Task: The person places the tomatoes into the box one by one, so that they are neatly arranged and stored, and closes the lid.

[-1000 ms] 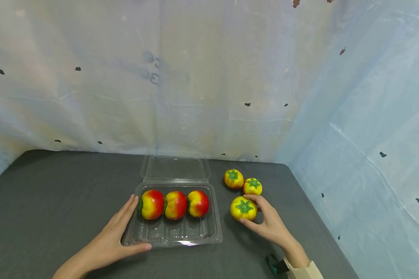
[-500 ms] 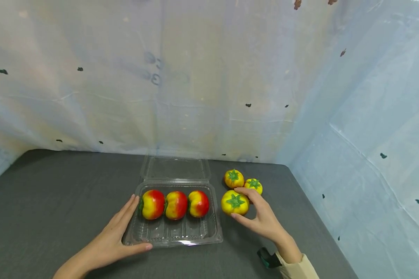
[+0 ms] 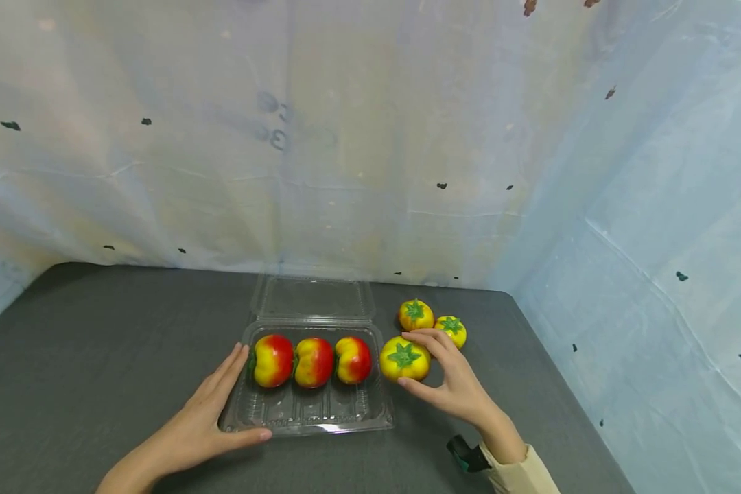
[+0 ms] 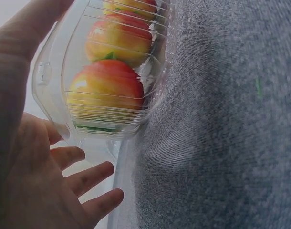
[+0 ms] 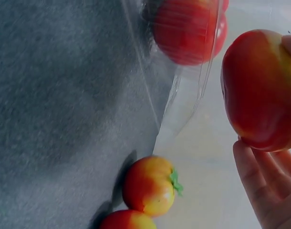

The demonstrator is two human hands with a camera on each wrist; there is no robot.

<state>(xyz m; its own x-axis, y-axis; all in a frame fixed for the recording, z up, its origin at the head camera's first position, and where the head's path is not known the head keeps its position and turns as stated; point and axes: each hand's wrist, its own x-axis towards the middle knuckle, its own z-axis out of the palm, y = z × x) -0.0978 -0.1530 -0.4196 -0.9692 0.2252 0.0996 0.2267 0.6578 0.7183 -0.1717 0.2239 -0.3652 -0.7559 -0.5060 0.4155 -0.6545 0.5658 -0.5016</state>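
My right hand (image 3: 453, 384) holds a yellow-and-red tomato (image 3: 404, 359) with a green star-shaped calyx, between thumb and fingers. In the right wrist view the held tomato (image 5: 260, 90) shows its red underside, lifted off the table. It is beside the right rim of a clear plastic clamshell box (image 3: 309, 429). Three tomatoes lie on their sides in the box's back row, among them a left one (image 3: 274, 361) and a right one (image 3: 353, 360). My left hand (image 3: 191, 425) rests at the box's left side, fingers extended along it and thumb by the front rim.
Two more tomatoes sit on the dark grey table (image 3: 130, 329) behind my right hand: one farther back (image 3: 416, 315), one nearer (image 3: 451, 331). The box's clear lid (image 3: 313, 299) lies open toward the back. Pale sheeting (image 3: 346, 137) walls off the back and right.
My right hand has carried the held tomato leftward and slightly away from me, toward the box's right rim. My left hand keeps its place on the box.
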